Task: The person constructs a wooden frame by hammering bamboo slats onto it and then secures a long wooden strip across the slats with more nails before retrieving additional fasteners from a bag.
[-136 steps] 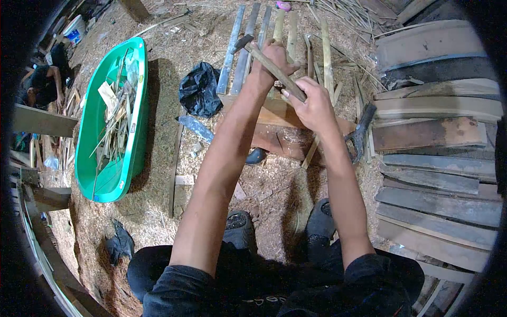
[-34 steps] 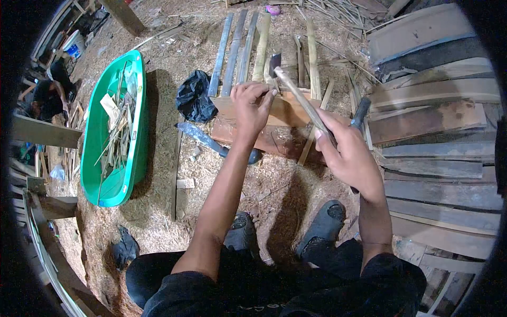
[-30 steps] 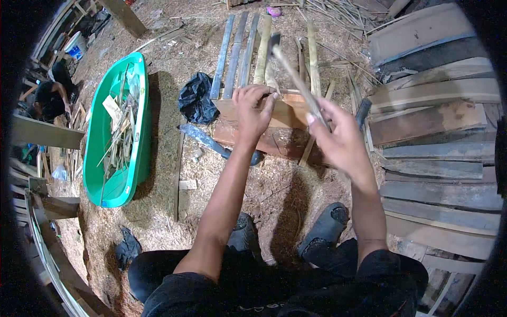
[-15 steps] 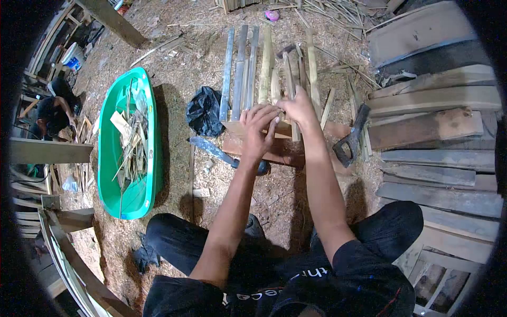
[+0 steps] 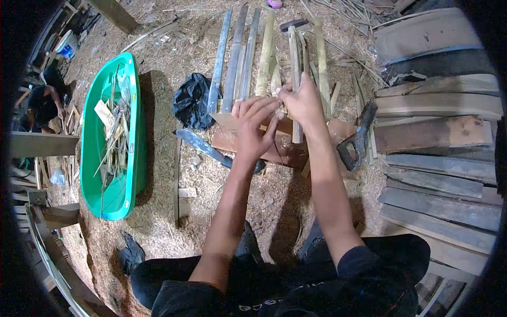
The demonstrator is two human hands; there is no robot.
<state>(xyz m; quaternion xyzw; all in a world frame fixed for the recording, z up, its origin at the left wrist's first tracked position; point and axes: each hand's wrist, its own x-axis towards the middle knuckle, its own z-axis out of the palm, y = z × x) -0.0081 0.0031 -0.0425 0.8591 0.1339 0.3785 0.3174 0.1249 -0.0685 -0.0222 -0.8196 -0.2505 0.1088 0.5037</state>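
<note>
Right hand (image 5: 301, 100) is pinching shut on a bamboo strip (image 5: 275, 83) at the far edge of the wood block (image 5: 224, 138) on the floor, left hand (image 5: 253, 127) is bracing alongside, grip unclear, while the hammer (image 5: 294, 58) is lying idle, so probably still positioning, nothing driven yet.

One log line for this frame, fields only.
left hand: on wooden block | right hand: over hammer handle | hands: close together, by bamboo strips | grip: unclear
</note>
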